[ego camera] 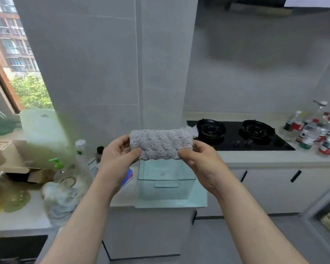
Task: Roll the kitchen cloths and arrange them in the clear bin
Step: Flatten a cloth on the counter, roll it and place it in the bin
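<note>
Grey terry cloth roll (161, 144), held level between my two hands.
My left hand (118, 155) and right hand (200, 159) each pinch one end, thumbs in front, above the clear plastic bin (166, 184) standing on the pale counter (255, 159) below.

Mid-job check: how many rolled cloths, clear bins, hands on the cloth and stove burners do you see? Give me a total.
Rolled grey cloth: 1
Clear bin: 1
Hands with a grip on the cloth: 2, left hand and right hand
Stove burners: 2
Total: 6
</note>
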`<state>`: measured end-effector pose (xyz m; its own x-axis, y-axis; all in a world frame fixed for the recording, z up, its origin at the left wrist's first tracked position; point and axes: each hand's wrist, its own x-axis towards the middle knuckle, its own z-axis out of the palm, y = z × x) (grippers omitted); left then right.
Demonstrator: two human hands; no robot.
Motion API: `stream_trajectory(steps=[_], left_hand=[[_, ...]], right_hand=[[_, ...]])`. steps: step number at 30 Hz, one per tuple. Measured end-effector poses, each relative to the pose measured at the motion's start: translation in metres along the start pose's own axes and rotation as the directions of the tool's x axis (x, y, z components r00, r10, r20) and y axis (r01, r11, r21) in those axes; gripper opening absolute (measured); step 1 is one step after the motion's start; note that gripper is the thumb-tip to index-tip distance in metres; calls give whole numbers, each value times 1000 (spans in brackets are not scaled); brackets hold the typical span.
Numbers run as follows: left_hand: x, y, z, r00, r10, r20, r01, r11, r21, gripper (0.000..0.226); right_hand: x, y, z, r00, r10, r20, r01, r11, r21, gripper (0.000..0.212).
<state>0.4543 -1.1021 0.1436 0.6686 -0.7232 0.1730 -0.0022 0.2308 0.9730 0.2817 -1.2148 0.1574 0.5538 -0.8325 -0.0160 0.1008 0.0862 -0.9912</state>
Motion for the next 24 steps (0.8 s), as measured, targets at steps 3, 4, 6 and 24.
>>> stream_trajectory(steps=[3, 4, 6, 24], left_hand=[[48, -22, 14, 999, -36, -4, 36, 999, -3, 31], [64, -31, 18, 999, -49, -6, 49, 999, 9, 31], [97, -51, 23, 997, -74, -18, 75, 995, 67, 31], [254, -239, 21, 992, -119, 49, 17, 494, 869, 41]], right_hand=[[46, 7, -5, 996, 80, 34, -84, 991, 106, 35], [65, 14, -7, 994, 99, 48, -104, 989, 108, 35], [104, 28, -11, 989, 133, 63, -142, 977, 162, 37], [398, 231, 14, 747, 568, -346, -593, 804, 41, 24]])
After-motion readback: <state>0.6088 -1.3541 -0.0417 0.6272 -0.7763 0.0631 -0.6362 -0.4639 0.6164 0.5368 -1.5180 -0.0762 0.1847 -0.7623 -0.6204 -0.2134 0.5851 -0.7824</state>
